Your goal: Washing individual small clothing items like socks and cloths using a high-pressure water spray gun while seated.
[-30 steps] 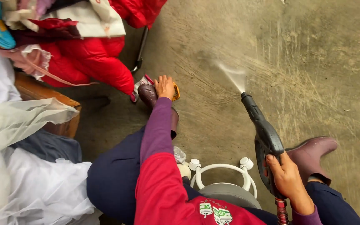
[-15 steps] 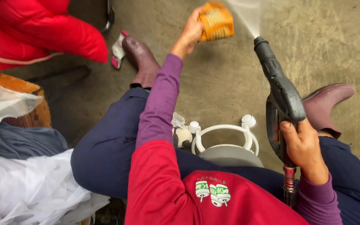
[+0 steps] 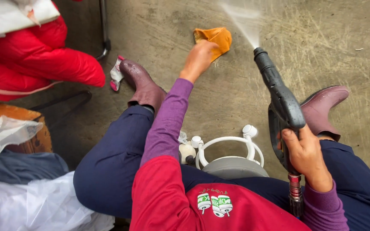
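My left hand reaches forward over the wet concrete floor and holds a small orange cloth item by its near edge. My right hand grips the handle of a black pressure-washer spray gun. Its nozzle points forward, and a fan of water sprays just right of the orange item. My two purple rubber boots rest on the floor on either side.
A white and grey stool frame shows between my legs. A small pink and white sock lies by the left boot. Red padded jackets hang at the upper left over a wooden bench, with white and grey fabric below.
My left hand picked the orange item up from beside the left boot, swung it right in the air, and now holds it lower near the floor in front of the spray.
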